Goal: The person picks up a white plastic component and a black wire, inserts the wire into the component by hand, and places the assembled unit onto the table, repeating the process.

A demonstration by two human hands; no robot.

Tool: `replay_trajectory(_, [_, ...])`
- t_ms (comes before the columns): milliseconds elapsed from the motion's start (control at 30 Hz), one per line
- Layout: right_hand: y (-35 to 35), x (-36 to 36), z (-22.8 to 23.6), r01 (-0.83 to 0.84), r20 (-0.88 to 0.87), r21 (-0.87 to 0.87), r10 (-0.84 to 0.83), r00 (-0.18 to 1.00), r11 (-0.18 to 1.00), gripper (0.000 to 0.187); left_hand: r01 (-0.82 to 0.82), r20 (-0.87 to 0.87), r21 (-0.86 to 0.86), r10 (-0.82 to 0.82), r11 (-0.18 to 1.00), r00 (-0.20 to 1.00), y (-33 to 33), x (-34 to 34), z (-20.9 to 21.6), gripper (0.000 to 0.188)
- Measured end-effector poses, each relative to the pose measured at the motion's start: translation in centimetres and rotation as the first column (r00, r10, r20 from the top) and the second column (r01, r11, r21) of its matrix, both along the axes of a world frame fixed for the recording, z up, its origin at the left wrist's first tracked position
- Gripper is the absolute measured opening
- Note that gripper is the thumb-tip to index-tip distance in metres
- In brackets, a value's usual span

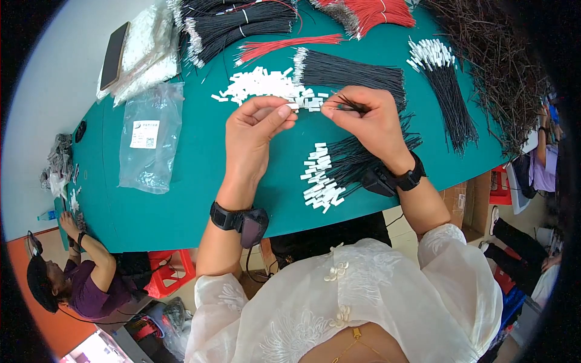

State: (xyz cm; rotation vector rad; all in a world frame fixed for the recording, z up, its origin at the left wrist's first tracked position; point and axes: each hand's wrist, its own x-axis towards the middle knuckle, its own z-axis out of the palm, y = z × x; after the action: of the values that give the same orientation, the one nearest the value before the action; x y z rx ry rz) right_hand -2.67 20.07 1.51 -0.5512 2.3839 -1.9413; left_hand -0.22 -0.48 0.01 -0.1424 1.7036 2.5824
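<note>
Head view: green worktop (181, 199) strewn with wire bundles; left hand (254, 130) pinches a white connector (293, 106), right hand (369, 118) pinches black wires (351, 106).

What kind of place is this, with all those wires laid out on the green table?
Probably a small workshop for assembling wire harnesses by hand. The green table holds bundles of black wires and red wires and a pile of small white connectors, and another person works nearby.

We cannot tell how the connector (295, 106) sits in the left grip (257, 130): too small. The right grip (363, 118) hides the wire (351, 106) ends; wires (354, 160) beneath it run under the wrist.
</note>
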Motion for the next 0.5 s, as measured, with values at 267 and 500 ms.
replay_trajectory(267, [0.02, 0.02, -0.02, 0.008, -0.008, -0.015, -0.008, 1.000, 1.000, 0.008, 0.018, -0.012, 0.023, -0.018, 1.000, 1.000, -0.09, -0.04, -0.03, 0.015])
replay_trajectory(500, [0.14, 0.02, 0.15, 0.017, -0.008, -0.007, -0.018, 1.000, 1.000, 0.008, -0.013, -0.103, -0.088, 0.004, 0.996, 0.995, 0.06, 0.01, -0.22, 0.017])
